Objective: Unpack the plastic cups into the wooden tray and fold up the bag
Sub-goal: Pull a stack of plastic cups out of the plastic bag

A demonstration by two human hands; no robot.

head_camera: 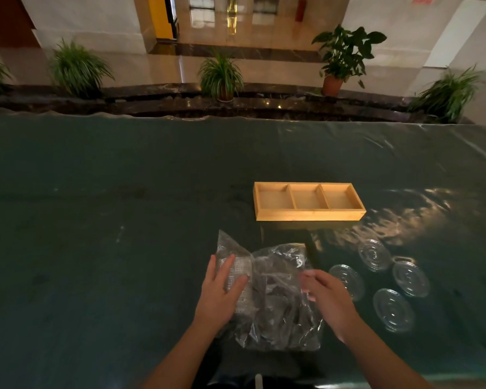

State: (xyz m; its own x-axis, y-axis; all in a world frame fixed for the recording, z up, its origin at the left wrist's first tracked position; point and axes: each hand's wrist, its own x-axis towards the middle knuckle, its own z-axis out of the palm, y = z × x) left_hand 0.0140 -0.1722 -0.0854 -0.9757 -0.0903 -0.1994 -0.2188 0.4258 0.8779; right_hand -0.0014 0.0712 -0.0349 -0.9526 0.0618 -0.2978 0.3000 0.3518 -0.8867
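While pressing flat on the bag [275,299], left hand [222,290] open; right hand [327,294] pinching its plastic; tray [309,214] empty, four cups [393,308] alongside.

On the dark green table [124,220] both hands press the crumpled clear bag [275,304], left hand [222,293] flat, right hand [328,296] curled at its edge, four clear cups [393,310] stand right, the three-compartment wooden tray [306,216] beyond
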